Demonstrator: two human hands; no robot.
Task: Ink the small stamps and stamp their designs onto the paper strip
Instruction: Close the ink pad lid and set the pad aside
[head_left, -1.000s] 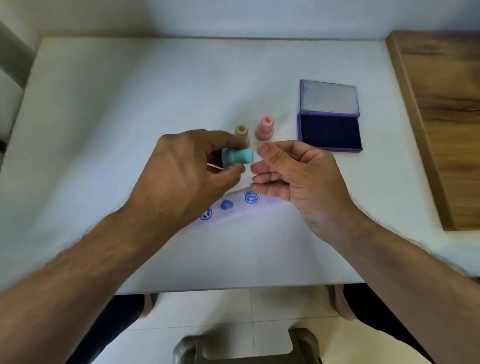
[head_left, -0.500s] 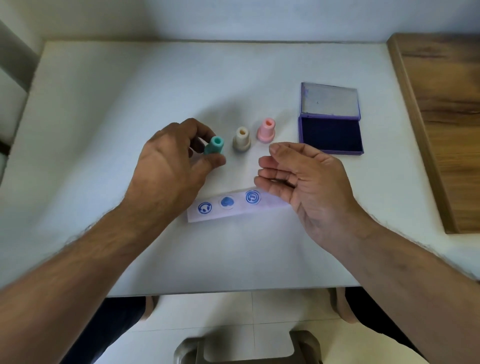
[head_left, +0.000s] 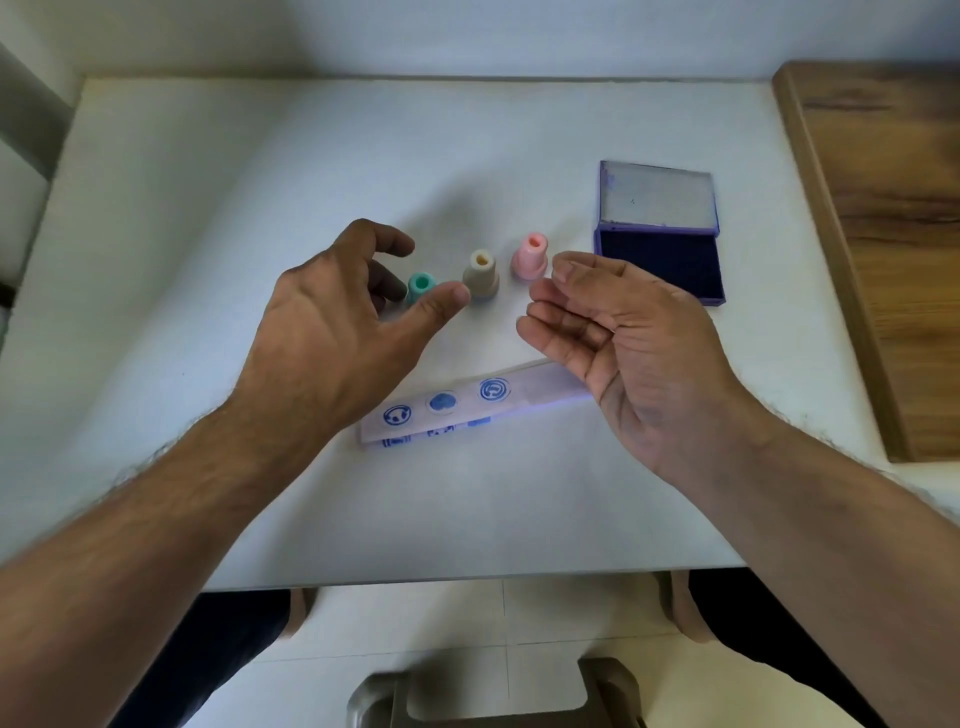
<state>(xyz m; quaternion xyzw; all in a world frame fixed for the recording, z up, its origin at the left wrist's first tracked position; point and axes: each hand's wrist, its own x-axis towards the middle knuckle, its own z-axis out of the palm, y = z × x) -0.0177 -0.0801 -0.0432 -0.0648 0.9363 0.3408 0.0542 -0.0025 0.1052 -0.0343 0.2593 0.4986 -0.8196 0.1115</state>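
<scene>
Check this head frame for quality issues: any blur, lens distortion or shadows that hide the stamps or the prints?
Head view: wide-angle bowing curves the table edges; forearms at the bottom are smeared soft. Soft light, with a faint shadow on the table beyond the left hand. The teal stamp is partly hidden by that hand's thumb; the three top prints on the paper strip read clearly; the lower row is blurred and cut off.

The right hand (head_left: 631, 343) hides the paper strip's (head_left: 457, 402) far end; its lower prints look blurred.

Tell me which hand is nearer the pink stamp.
Right. The right hand has its fingertips just beside the pink stamp, not touching; the left hand is farther off, open around the teal stamp.
</scene>
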